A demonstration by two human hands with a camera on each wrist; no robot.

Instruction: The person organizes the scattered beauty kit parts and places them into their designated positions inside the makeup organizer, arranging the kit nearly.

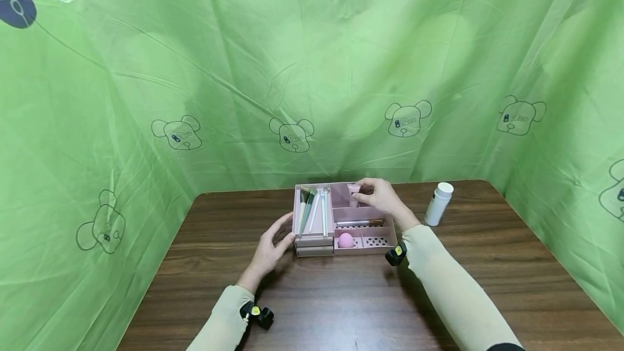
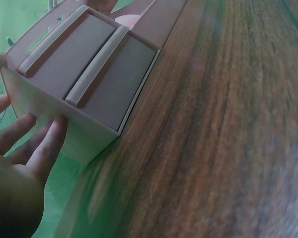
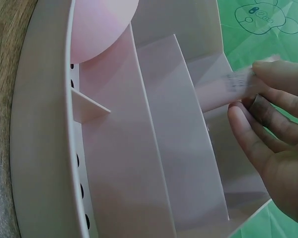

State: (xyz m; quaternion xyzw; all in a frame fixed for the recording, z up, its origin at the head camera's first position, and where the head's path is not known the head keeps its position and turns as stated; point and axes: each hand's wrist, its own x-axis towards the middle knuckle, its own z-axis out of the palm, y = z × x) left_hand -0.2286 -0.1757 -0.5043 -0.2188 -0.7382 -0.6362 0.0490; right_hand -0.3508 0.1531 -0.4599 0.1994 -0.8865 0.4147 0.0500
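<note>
A pink desktop organizer (image 1: 314,240) stands on the table, with two drawers at its front left. My left hand (image 1: 269,248) is at its left side; in the left wrist view its extended fingers (image 2: 52,144) touch the side wall. Over the back right compartment, my right hand (image 1: 381,198) pinches a small pale pink tube (image 1: 353,196) between thumb and fingers. The right wrist view shows the tube (image 3: 221,91) slanting down into that compartment, its lower end hidden behind a divider.
Several makeup brushes (image 1: 324,213) lie in the organizer's left top tray. A slim pen-like stick (image 1: 361,222) occupies the middle compartment, and a round pink sponge (image 1: 345,240) the front one. To the right stands a white bottle (image 1: 439,205). Green cloth (image 1: 234,150) surrounds the table.
</note>
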